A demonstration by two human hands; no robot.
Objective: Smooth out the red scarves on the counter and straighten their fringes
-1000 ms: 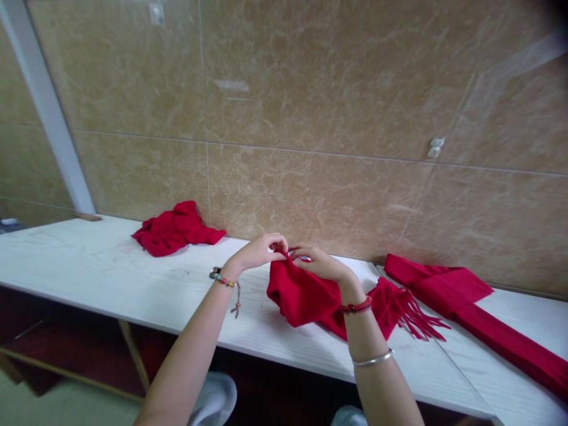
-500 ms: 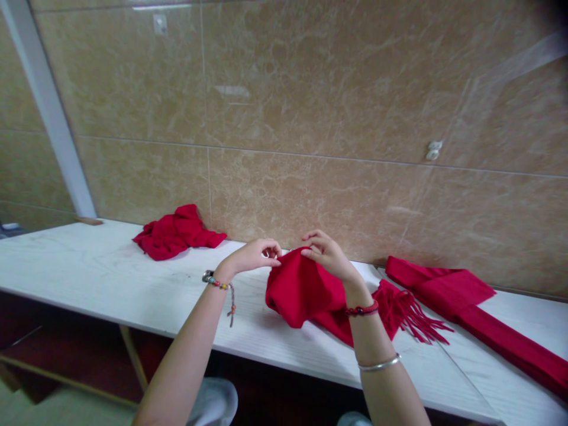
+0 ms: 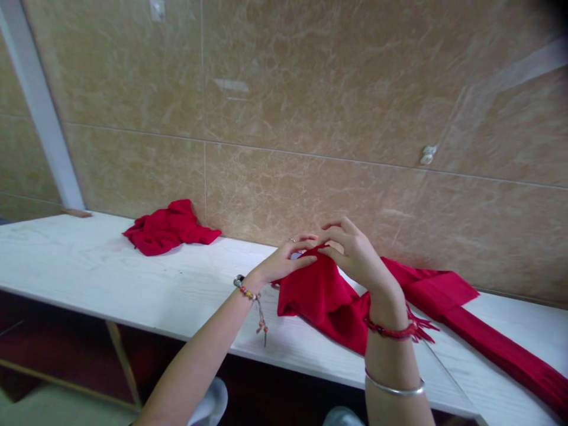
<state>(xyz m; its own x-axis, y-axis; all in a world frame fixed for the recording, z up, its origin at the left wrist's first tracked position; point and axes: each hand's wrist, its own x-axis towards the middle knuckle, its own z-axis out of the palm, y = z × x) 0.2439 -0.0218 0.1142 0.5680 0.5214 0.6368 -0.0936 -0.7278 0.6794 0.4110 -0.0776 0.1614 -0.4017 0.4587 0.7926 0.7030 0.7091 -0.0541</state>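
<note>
A red fringed scarf [image 3: 317,290] lies bunched on the white counter, its upper edge raised between my two hands. My left hand [image 3: 288,257] pinches that edge from the left, thumb in front and fingers behind. From the right, my right hand [image 3: 348,245] grips the same edge near its thumb and fingertips, close against the left fingers. The scarf's tasselled end [image 3: 423,328] shows partly behind my right wrist; the rest of the fringe is hidden by the arm.
A crumpled red cloth [image 3: 171,228] lies at the left by the wall. To the right, a long folded red scarf [image 3: 479,325] stretches along the white counter [image 3: 89,260]. Open shelves [image 3: 66,361] sit below the counter, and a marble-patterned tiled wall [image 3: 288,89] stands behind it.
My left hand has moved right, toward my right hand, bringing the held scarf edge together into a narrow peak. My right hand has shifted slightly right, and the view has moved a little.
</note>
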